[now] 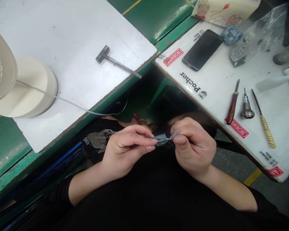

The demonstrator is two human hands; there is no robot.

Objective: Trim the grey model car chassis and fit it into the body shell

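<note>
Both my hands are over my lap, below the gap between two work surfaces. My left hand [125, 149] is closed in a pinch on one end of a small dark grey part [163, 140]. My right hand [194, 146] is closed on the other end, its thumb and fingers pressed on the piece. The part is small and mostly hidden by my fingers, so I cannot name it more closely.
A small T-shaped hammer [115, 61] lies on the white board [69, 48] at left, beside a cream fan [14, 83] with its cable. On the right table [221, 86] lie a black phone [202, 49], three hand tools [247, 107] and a clear bag [255, 38].
</note>
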